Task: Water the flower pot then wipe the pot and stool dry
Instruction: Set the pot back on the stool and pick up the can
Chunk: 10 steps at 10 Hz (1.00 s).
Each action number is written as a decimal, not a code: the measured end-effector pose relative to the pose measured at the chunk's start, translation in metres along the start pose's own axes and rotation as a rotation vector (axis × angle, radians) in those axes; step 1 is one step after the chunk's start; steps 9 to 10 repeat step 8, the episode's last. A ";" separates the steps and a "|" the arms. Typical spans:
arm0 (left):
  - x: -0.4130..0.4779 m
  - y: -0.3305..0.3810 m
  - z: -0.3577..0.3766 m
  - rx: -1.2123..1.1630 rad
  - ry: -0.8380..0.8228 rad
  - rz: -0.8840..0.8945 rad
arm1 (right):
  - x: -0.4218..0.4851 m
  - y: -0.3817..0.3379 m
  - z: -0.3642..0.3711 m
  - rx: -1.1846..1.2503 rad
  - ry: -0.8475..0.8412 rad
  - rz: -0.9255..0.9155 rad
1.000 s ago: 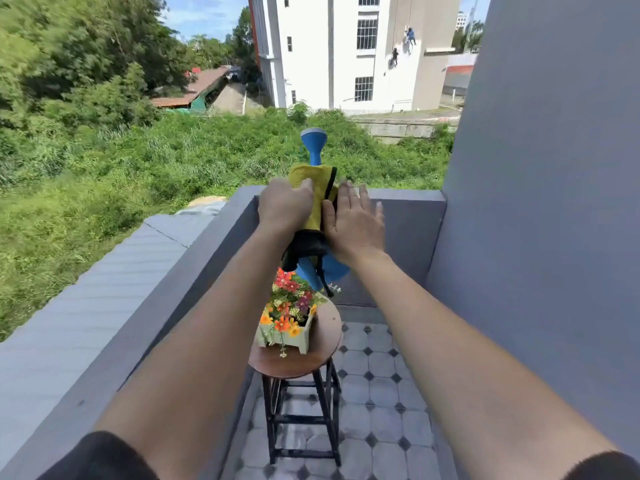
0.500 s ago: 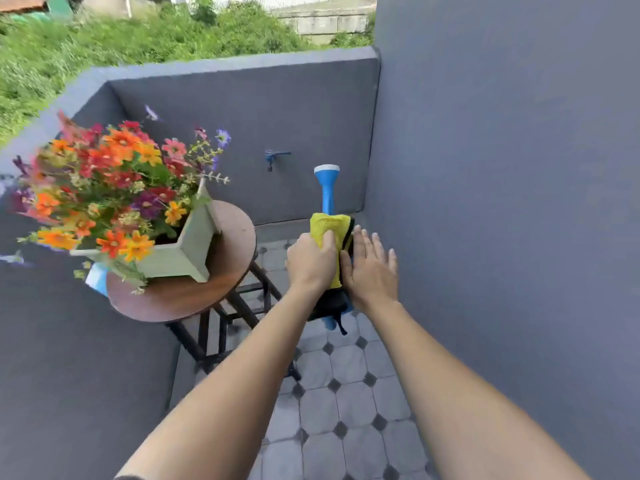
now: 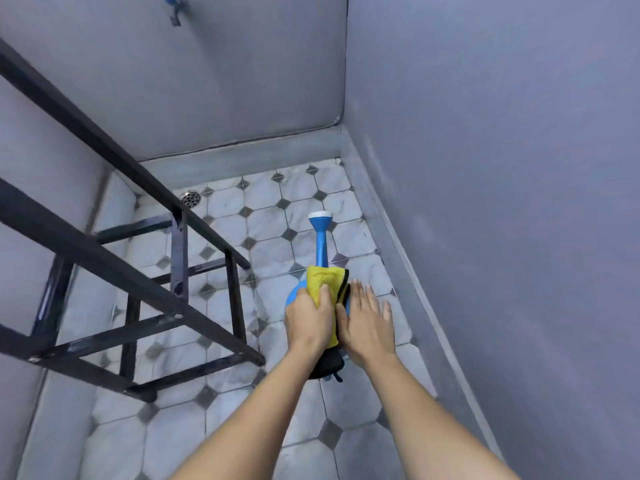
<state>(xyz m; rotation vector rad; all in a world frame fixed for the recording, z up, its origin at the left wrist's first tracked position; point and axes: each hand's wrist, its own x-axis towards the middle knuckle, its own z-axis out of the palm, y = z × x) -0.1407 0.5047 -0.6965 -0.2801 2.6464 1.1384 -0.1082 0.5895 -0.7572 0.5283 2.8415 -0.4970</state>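
Observation:
A blue watering can (image 3: pixel 322 244) with a white rose head is low over the tiled floor, spout pointing away from me. A yellow cloth (image 3: pixel 323 277) with a black edge is draped over its top. My left hand (image 3: pixel 308 322) is closed over the cloth on top of the can. Flat against the can's right side lies my right hand (image 3: pixel 369 323), fingers straight and spread. The stool's black metal frame (image 3: pixel 180 258) fills the left side. Its seat and the flower pot are out of view.
A round floor drain (image 3: pixel 190 198) sits in the far left corner behind the stool legs. A blue tap (image 3: pixel 172 5) sticks out of the back wall. Grey walls (image 3: pixel 502 168) close in on the right, the back and the left.
The view has tipped down to the floor, so the flowers and stool seat have left the frame. Both hands have lowered the can and cloth toward the tiles, keeping the same hold.

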 end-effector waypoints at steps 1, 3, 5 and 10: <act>0.015 -0.042 0.043 -0.013 -0.015 -0.019 | 0.011 0.021 0.054 0.028 -0.029 0.005; 0.026 -0.075 0.081 -0.036 -0.031 -0.048 | 0.024 0.043 0.096 0.050 -0.062 -0.013; 0.030 -0.085 0.097 -0.037 -0.024 -0.045 | 0.033 0.053 0.113 0.058 -0.086 -0.035; 0.026 -0.074 0.084 0.044 -0.107 -0.009 | 0.030 0.057 0.087 -0.047 -0.128 -0.016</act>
